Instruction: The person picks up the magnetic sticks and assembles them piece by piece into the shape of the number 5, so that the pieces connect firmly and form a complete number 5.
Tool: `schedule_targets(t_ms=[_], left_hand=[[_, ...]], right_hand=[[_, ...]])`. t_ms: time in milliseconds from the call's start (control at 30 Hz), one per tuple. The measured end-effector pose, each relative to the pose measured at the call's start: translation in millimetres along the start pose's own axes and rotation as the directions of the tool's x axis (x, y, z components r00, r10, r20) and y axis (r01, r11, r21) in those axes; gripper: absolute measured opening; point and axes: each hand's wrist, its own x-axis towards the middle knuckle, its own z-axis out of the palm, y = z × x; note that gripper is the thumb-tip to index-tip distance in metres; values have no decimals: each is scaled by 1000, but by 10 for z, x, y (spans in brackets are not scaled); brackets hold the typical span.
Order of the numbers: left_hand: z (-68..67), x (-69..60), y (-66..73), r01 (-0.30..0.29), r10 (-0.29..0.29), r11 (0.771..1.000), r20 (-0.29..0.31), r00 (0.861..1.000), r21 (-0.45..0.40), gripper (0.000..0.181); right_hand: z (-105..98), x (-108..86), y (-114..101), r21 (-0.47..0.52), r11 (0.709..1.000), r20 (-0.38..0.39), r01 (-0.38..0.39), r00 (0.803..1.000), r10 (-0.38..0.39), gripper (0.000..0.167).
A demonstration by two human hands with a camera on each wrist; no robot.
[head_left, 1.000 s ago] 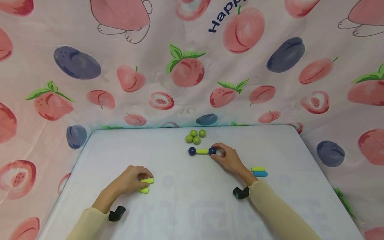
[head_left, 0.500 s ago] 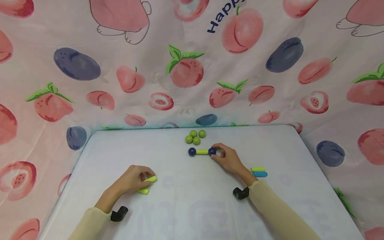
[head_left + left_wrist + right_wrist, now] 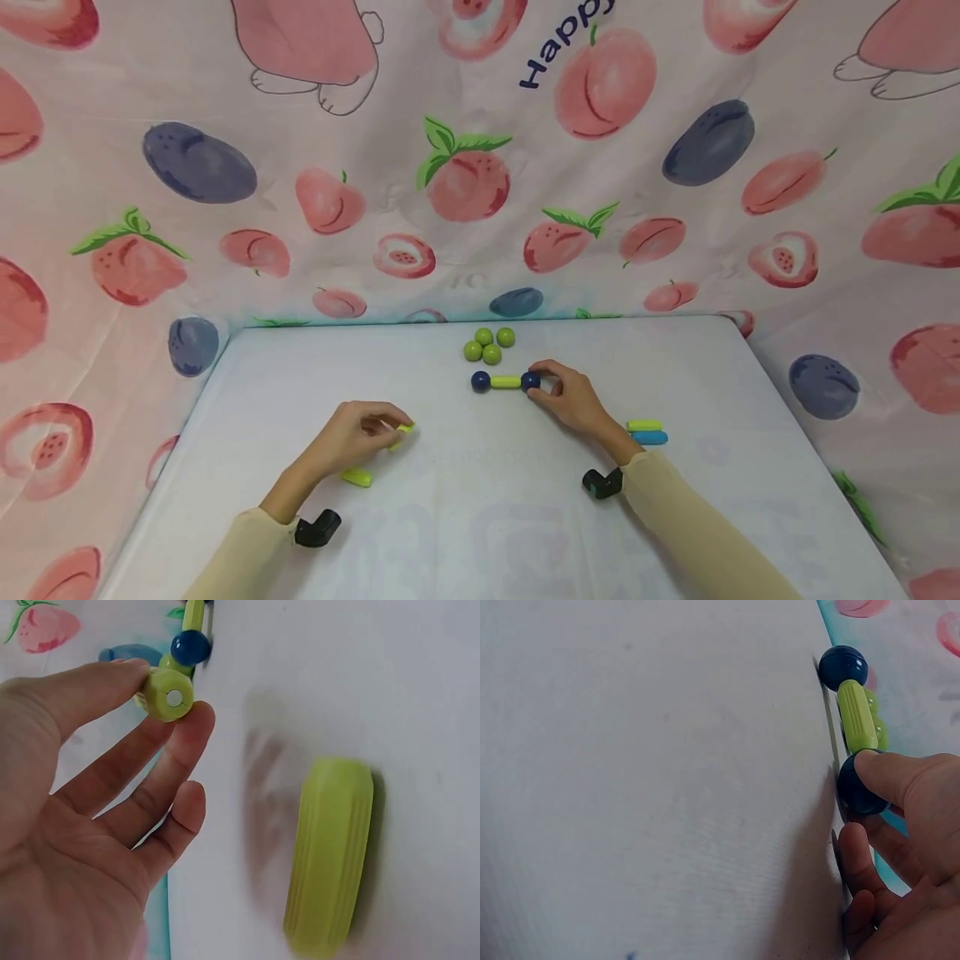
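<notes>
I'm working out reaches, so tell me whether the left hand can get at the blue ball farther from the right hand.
Probably yes: the left hand pinches a yellow-green rod, but nothing visible stands between it and that blue ball, which no hand touches.

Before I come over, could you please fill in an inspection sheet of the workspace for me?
Surface: white tabletop, with faint marks showing.
Job's things: a lime bar between two dark blue balls; five green balls beyond it; a loose lime stick near the left hand; a lime rod beside a blue stick, toward the right.
Clutter: nothing seen beyond these pieces.
Left hand: pinches another lime piece.
Right hand: holds the right-side blue ball.
Cables: nothing seen.
Surroundings: fruit-print cloth behind the tabletop and at both sides.
</notes>
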Motion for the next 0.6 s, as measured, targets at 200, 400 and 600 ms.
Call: schedule_targets(t_ms=[200,400,600], left_hand=[[106,125,36,51,-51,996,-1,999,-69,17],[232,294,62,128,-124,981,37,992,-147,22],[370,499,84,182,-170,949,68,983,-259,26]], right_hand=[[-4,3,13,-14,1000,2,-6,1000,6,41],[-6,6,24,-8,1000,4,-2,1000,2,41],[6,18,26,-10,1000,0,1,1000,-1,41]])
